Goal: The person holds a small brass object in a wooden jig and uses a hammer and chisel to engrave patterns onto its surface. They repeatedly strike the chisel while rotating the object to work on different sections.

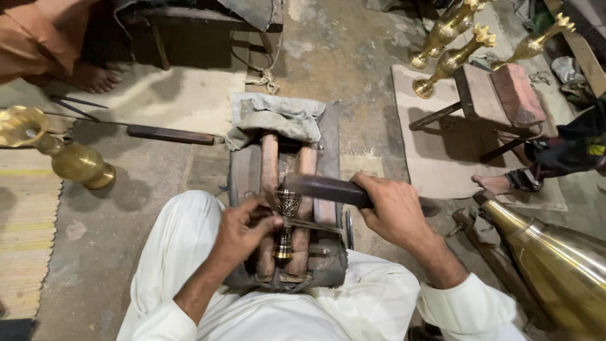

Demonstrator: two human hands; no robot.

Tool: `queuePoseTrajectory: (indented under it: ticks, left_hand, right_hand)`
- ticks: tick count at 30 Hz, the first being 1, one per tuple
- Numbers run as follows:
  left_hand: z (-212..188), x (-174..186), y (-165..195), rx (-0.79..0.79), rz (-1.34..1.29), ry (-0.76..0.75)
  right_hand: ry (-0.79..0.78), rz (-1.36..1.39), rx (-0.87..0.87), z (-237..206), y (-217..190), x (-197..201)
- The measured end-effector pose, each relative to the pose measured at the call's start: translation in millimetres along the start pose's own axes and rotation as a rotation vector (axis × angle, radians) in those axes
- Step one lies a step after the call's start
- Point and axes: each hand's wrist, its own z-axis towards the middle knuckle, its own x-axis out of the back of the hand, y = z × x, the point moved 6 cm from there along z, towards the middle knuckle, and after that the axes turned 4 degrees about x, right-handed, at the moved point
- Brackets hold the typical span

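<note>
At centre, near edge: small engraved brass piece (287, 221) lying between two wooden rails (270, 183) of a worn work block (243, 170). Left hand (243, 230) pinched shut on a thin chisel (309, 224), tip at the piece. Right hand (394, 205) wrapped tight round dark hammer (322, 187), head just above the chisel. Risk noted: fingers close under the hammer; off-line blow likely to skid the chisel, marring brass or striking knuckles. Large brass vase (558, 265) near right.
</note>
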Motion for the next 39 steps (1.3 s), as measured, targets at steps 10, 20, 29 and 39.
queuePoseTrajectory:
  ticks: [10,20,29,39]
  left_hand:
    - [11.6,-31.6,54.9,-0.225,0.431,-0.164]
    - [13.4,-43.4,55.7,-0.180,0.641,-0.200]
    - [13.5,-43.4,58.0,-0.241,0.657,-0.195]
    - [15.5,-44.2,57.1,-0.135,0.704,-0.236]
  right_hand:
    - [-0.033,0.693,-0.055,-11.5,20.1,-51.4]
    - [0.202,0.449,-0.260,-36.9,51.2,-59.1]
    - [0.251,0.113,-0.149,-44.8,47.6,-36.0]
    - [0.197,0.127,-0.174,-40.2,58.1,-37.3]
